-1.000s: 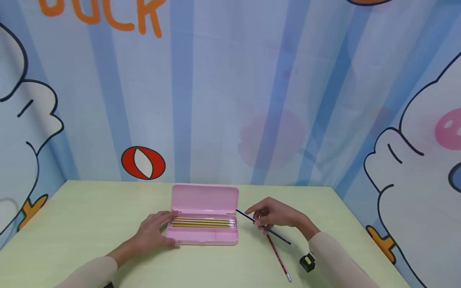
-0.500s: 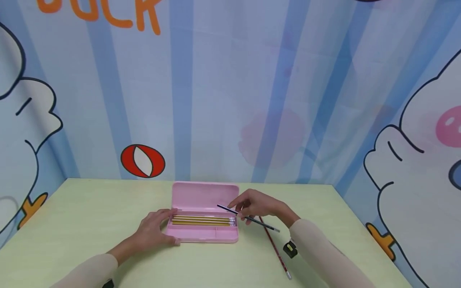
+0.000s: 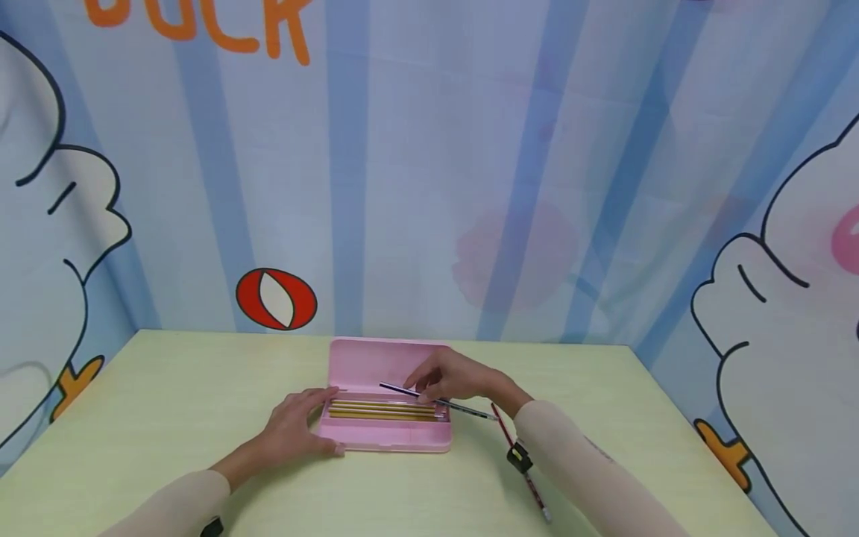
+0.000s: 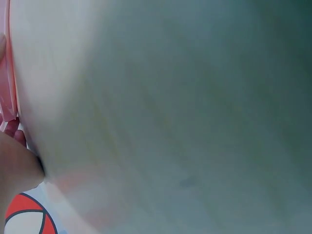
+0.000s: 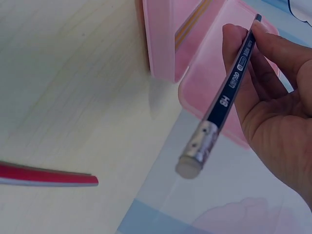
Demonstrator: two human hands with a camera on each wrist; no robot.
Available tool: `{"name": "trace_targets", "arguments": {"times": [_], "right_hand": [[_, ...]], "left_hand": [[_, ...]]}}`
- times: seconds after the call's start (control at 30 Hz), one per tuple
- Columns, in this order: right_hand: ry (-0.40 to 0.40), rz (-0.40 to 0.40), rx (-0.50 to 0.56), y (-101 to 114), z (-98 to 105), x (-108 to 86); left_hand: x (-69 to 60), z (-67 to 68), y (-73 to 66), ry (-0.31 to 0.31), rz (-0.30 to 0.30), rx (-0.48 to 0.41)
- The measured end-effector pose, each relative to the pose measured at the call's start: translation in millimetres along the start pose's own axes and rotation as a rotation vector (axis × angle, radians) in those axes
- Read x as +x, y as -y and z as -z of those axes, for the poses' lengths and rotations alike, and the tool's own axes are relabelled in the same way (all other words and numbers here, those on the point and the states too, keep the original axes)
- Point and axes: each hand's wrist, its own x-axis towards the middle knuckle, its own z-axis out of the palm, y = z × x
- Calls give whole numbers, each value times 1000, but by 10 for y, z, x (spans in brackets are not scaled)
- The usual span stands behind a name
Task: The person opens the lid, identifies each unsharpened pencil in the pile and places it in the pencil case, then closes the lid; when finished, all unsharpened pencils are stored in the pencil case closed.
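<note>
An open pink pencil case (image 3: 383,436) lies on the table with its lid folded back. Several yellow pencils (image 3: 382,411) lie side by side in its rear compartment. My left hand (image 3: 293,434) holds the case's left end, thumb at the front corner and fingers at the back. Above the case, my right hand (image 3: 448,375) pinches a dark blue pencil (image 3: 470,409) between thumb and fingers. That pencil slants, its eraser end to the right. In the right wrist view, the blue pencil (image 5: 231,84) shows "HB" and a metal ferrule.
A red pencil (image 3: 535,494) lies on the table right of the case, partly hidden under the right wrist's black camera (image 3: 519,457). The pale table (image 3: 221,365) ends at a printed blue-striped curtain (image 3: 409,186) behind and at both sides.
My right hand has carried the blue pencil leftward from beside the case to above it, and the pencil now lies flatter. The left hand stays on the case.
</note>
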Motion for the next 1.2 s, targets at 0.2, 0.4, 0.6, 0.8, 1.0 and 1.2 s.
{"name": "trace_targets", "arguments": {"times": [0.2, 0.4, 0.6, 0.8, 1.0, 1.2], "right_hand": [[-14, 27, -84, 7, -82, 145], [-20, -9, -116, 37, -151, 237], [-33, -14, -131, 60, -211, 321], [-32, -17, -125, 52, -278, 402], [-59, -59, -118, 62, -335, 434], [-71, -77, -142, 59, -378, 475]], "left_hand": [[-5, 16, -32, 1, 2, -1], [-9, 9, -16, -6, -3, 1], [-10, 2, -6, -3, 4, -1], [11, -21, 5, 2, 15, 2], [0, -22, 3, 4, 2, -12], [-5, -19, 13, 9, 15, -22]]}}
